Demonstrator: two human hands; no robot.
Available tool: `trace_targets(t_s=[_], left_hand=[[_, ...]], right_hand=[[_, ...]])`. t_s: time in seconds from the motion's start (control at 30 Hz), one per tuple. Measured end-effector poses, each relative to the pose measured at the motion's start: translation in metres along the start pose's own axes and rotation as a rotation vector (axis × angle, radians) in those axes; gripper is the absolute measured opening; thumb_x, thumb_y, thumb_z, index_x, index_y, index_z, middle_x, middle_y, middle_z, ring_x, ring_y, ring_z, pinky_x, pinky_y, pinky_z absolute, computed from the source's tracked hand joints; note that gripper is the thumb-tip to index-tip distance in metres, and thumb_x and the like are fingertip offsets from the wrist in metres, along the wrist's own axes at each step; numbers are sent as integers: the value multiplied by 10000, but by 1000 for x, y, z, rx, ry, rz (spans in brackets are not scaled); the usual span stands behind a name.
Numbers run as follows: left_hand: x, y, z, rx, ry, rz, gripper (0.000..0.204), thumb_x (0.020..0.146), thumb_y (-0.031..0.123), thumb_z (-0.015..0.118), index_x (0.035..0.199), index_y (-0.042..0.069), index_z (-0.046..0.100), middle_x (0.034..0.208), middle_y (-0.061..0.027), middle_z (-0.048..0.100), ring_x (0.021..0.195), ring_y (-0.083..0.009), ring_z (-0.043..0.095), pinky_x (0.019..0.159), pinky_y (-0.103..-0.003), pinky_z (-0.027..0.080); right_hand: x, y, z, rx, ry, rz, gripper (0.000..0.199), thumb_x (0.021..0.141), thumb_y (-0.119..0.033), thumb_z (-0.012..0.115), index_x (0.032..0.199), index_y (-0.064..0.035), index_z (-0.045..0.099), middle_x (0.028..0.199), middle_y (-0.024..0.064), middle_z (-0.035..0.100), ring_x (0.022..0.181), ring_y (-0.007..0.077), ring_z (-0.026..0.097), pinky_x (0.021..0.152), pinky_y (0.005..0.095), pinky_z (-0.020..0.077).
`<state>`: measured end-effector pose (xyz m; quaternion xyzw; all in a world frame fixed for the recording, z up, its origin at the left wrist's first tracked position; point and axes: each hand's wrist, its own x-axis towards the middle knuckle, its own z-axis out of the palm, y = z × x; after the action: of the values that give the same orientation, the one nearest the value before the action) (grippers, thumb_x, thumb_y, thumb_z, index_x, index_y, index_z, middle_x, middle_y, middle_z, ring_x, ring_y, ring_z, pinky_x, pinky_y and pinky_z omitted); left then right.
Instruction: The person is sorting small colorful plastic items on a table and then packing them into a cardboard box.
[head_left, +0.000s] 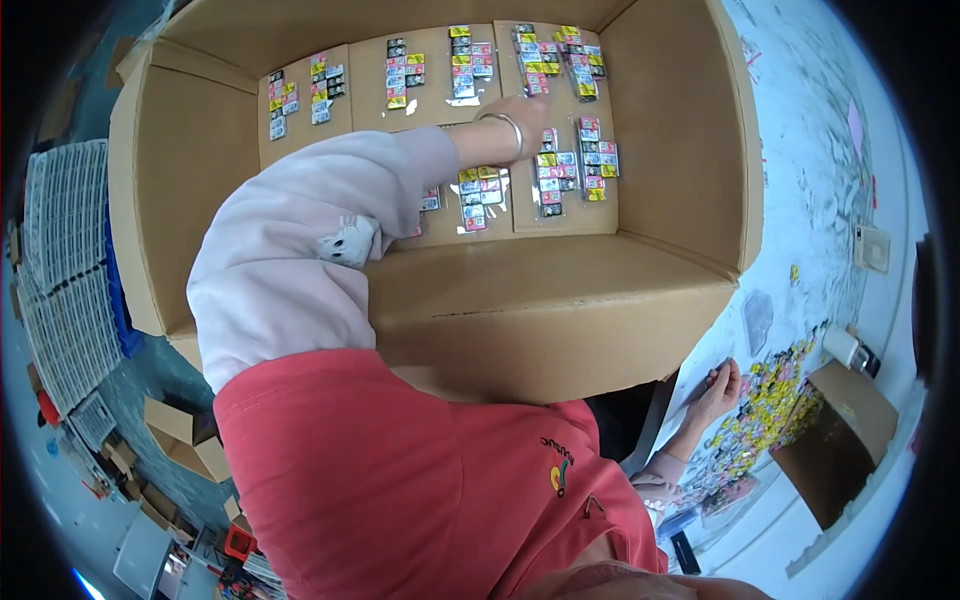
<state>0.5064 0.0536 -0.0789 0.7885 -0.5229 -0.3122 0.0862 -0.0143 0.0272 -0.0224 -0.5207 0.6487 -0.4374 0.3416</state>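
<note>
My left hand [522, 118], with a silver bangle at the wrist, reaches into a large cardboard box [540, 310]. Its fingers are closed at the lower end of a clear packet of small coloured blocks [535, 68]; their exact grip is partly hidden. Just below that hand lies another such packet [556, 172]. On the white table to the right, my right hand [715, 392] has its fingers curled around something small and dark that I cannot make out.
Several similar packets [404, 75] lie in rows on the box's cardboard bottom. Loose yellow and pink pieces [760, 405] spread over the white table [800, 240], beside an open brown carton [850, 430]. At left are white racks [70, 230] and a small open carton [185, 440].
</note>
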Motion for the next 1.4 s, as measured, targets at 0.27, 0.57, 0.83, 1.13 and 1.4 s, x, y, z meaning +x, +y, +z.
trace_targets(t_s=[0.27, 0.57, 0.83, 1.13, 1.4], left_hand=[[56, 57, -13, 388, -89, 663, 297, 789, 50, 582, 1075, 127, 603, 1148, -100, 562, 1005, -284, 599, 819, -400, 502], [71, 71, -2, 673, -240, 645, 396, 835, 73, 540, 1222, 149, 508, 1176, -108, 536, 1072, -311, 573, 866, -402, 487], [94, 58, 1, 419, -212, 575, 574, 584, 0, 748, 1119, 105, 568, 1059, -106, 608, 978, -305, 603, 826, -372, 490], [101, 48, -1, 27, -210, 323, 228, 621, -29, 691, 823, 69, 654, 758, -55, 657, 727, -181, 623, 648, -298, 494], [77, 45, -7, 431, -146, 375, 617, 599, 152, 751, 1187, 133, 562, 1130, -122, 598, 1013, -255, 589, 876, -327, 492]], right_hand=[[-1, -3, 4, -10, 37, 14, 131, 875, -105, 616, 977, -26, 632, 735, -25, 580, 575, 12, 488, 482, 117, 367], [-8, -3, 4, -33, 48, -19, 128, 875, -106, 620, 975, -27, 636, 742, -26, 582, 601, 15, 494, 513, 135, 378], [-9, -1, 7, -38, 47, -49, 146, 881, -116, 610, 986, -17, 632, 798, -18, 601, 613, 20, 501, 529, 142, 374], [-12, -3, 8, -65, 70, -53, 154, 889, -113, 597, 997, -9, 629, 800, -16, 598, 610, 25, 495, 533, 150, 386], [-11, -3, 16, -19, 45, -68, 159, 893, -106, 587, 1011, -7, 628, 824, -8, 605, 622, 36, 502, 559, 163, 412]])
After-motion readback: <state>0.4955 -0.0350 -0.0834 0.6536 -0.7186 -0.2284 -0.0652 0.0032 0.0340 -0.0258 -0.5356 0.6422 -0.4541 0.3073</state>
